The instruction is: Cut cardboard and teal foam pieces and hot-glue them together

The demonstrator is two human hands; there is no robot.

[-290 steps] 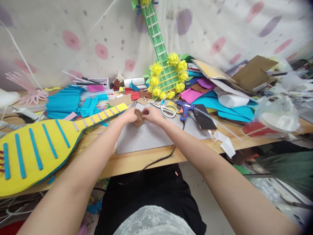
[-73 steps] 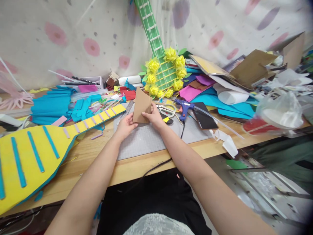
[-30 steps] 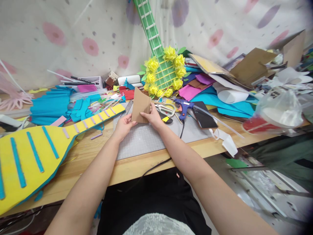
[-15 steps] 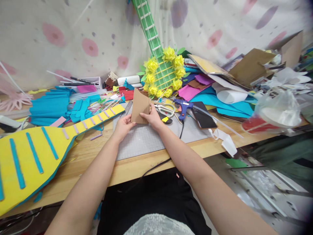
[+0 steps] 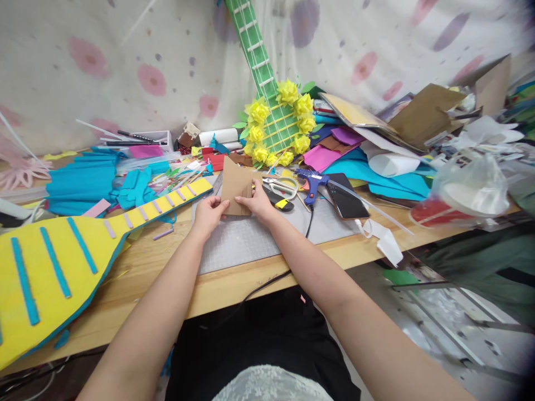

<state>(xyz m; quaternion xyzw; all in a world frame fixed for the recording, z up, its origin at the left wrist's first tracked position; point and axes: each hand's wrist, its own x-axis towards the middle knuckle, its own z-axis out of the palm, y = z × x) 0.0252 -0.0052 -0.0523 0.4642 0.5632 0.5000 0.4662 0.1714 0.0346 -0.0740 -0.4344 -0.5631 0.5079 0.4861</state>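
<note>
The left hand point(image 5: 210, 210) and right hand point(image 5: 257, 201) both pinch the lower edge of a brown cardboard piece point(image 5: 235, 186), holding it upright over the far edge of the grey cutting mat point(image 5: 251, 240). Scissors point(image 5: 281, 186) and a blue glue gun point(image 5: 312, 181) lie just right; a yellow foam guitar point(image 5: 79, 250) stretches left.

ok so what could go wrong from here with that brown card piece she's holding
1. Both hands, left hand and right hand, pinch the brown card only at its lower edge, so it may bend or slip.
2. The scissors and glue gun lie just beyond the right hand; a reach could knock them.
3. The glue gun's cord hangs off the table edge and could snag an arm.
</note>
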